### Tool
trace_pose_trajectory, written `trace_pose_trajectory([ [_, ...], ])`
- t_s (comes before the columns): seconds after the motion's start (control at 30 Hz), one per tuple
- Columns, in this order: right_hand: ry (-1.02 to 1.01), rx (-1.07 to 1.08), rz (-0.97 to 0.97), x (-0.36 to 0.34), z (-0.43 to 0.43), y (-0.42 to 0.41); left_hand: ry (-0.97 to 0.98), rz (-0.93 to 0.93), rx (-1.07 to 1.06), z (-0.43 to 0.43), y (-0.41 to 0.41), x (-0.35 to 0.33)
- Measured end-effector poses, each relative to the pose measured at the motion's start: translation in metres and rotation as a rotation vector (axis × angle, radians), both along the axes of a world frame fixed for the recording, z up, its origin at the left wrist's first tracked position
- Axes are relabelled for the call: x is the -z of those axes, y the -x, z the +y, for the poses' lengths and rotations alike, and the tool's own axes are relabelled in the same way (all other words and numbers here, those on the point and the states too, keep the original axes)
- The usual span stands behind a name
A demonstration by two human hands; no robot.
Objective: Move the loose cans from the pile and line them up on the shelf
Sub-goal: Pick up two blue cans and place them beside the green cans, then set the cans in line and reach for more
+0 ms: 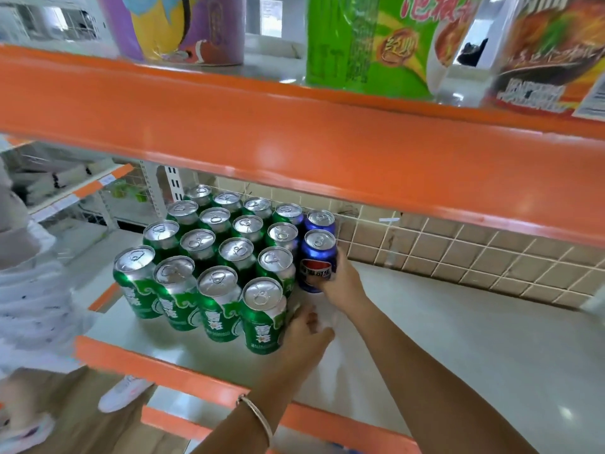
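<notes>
The blue can [318, 255] stands upright on the shelf [458, 339]. It is at the right side of the block of green cans [212, 257], touching or almost touching them. Just behind it stands another blue can [320, 221], at the back of the shelf. So the blue row starts at the back and comes toward the front.

The right hand [342, 281] is on the right side of the blue can. Its fingers curl round the lower part of the can and hold it tight. The arm reaches in from the front right.

I think the can is almost in its place and only needs to be let go. The next free spot is in front of it.

The left hand [304, 329] is in that spot. It rests loose and open against the side of the front green can [263, 317] and holds nothing.
</notes>
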State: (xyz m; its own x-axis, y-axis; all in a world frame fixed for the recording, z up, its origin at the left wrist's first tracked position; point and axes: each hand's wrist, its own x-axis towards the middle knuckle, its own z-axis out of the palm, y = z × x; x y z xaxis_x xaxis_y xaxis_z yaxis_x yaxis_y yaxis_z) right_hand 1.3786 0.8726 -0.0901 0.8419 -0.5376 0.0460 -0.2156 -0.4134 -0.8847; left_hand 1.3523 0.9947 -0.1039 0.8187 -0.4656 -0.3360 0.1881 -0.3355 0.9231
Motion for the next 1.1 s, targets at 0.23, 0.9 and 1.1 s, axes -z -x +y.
trace_pose_trajectory([
  [0.23, 0.047, -0.030, 0.062, -0.009, -0.002, 0.014, 0.020, 0.043, 0.081, -0.004, 0.000, -0.001],
  [0.9, -0.138, 0.658, -0.041, -0.040, -0.130, 0.404, 0.105, -0.065, 0.680, -0.186, 0.242, -0.063],
  [1.1, -0.206, 0.853, -0.175, -0.038, -0.151, 0.526, 0.157, -0.030, 0.800, -0.231, 0.365, -0.061],
])
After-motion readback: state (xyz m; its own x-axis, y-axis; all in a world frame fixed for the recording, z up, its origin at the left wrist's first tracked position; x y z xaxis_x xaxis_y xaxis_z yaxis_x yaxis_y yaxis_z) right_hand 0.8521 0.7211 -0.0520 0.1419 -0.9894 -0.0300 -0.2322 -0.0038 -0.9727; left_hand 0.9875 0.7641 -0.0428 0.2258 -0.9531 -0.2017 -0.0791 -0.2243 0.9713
